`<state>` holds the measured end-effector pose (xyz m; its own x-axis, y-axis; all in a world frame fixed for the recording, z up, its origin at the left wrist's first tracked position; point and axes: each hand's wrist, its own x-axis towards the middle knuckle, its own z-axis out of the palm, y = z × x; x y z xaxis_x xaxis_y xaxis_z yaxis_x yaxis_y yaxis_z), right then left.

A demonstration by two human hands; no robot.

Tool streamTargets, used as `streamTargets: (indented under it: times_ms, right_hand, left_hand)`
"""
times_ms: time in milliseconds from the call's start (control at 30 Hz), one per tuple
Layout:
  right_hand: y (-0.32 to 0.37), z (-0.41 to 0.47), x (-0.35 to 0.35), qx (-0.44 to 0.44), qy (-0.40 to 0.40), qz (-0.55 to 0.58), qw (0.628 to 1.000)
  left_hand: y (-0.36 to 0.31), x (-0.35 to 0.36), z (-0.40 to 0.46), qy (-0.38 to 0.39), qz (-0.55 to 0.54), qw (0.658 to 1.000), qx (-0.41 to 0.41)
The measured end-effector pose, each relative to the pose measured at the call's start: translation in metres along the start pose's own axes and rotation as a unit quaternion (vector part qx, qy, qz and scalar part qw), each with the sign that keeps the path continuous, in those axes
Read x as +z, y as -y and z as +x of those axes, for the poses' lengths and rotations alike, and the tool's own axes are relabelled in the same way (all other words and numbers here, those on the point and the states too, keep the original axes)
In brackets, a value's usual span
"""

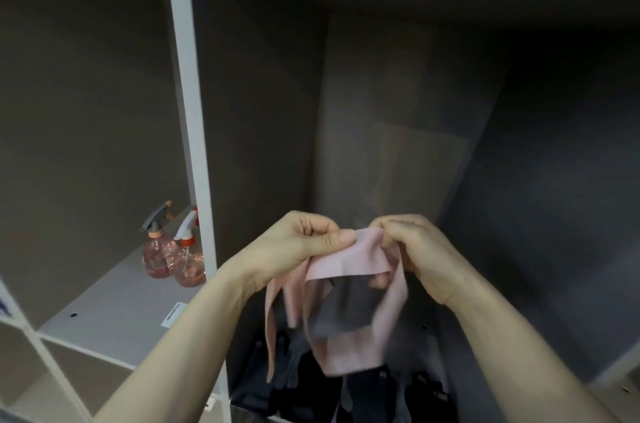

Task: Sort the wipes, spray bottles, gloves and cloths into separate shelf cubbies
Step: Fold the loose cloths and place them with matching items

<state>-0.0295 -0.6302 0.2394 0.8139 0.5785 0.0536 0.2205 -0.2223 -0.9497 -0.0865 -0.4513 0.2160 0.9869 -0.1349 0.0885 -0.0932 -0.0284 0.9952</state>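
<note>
— Where the right cubby (398,110) opens in front of us, what do we see in the hands?

— We see a pink cloth (346,259) held up between them. Our left hand (294,249) pinches its top edge, thumb pressed flat on the fabric with the fingers curled behind. Our right hand (415,249) grips the other end of that edge, fingers folded round it.

— And how does the cloth hang?

— We see it drooping from both hands in loose folds, with a strip trailing down on the left side. The lower part is blurred, so we cannot tell how it is folded. It hangs above a heap of dark gloves (311,384) lying on the floor of that same cubby; we cannot tell whether the cloth touches them.

— What about the bottles?

— We find two pink spray bottles (173,256) standing upright in the cubby to the left, just beside the white divider (188,110) that separates the two compartments. One has a grey trigger head, the other a white one with an orange collar, and they stand touching or nearly so. On the shelf board (114,311) in front of them we notice a small white label (172,315) near the front edge.
</note>
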Motion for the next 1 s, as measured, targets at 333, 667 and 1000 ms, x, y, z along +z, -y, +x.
streamTargets:
  times_ms: [333,667,1000]
  right_hand:
    - [-0.015,0.008,0.000,0.038,0.042,0.092,0.994]
    - [-0.003,0.001,0.013,-0.099,-0.018,0.050,0.994]
    - [0.006,0.015,0.021,-0.027,-0.191,0.103,0.976]
  left_hand:
    - [-0.002,-0.004,-0.003,0.040,-0.161,0.984,0.059]
    - [-0.008,0.008,0.008,-0.107,-0.146,0.982,0.056]
    - [-0.010,-0.002,0.000,-0.216,-0.056,0.972,-0.068]
